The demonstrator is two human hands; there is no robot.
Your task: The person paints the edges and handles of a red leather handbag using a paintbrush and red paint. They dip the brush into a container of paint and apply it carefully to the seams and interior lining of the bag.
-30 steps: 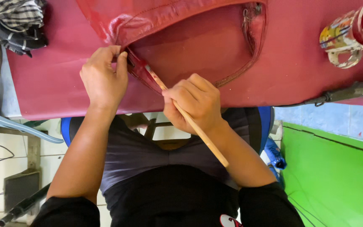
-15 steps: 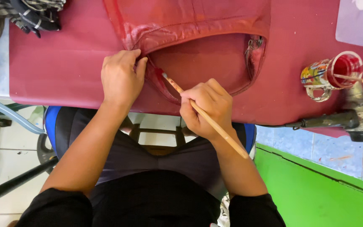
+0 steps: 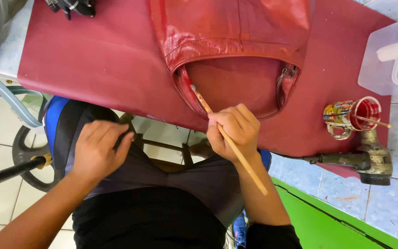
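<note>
A: Right hand [image 3: 234,130]?

B: Fingers closed round a brush [image 3: 229,141], pencil-style. Bristle tip on the bag [image 3: 236,55], at the left edge of its opening, by the rim.

A: Where's the bag?

B: Red leather, flat on the maroon cloth [image 3: 93,69], opening facing the person.

A: Left hand [image 3: 96,150]?

B: Well below the bag, on the lap. Fingers curled loosely; seems to hold nothing, though the palm is hidden.

A: Right of the bag?

B: Glass [image 3: 353,117] of red paint with a stick in it. Heat gun [image 3: 362,161] just below that. Clear tub [image 3: 392,60] above.
</note>
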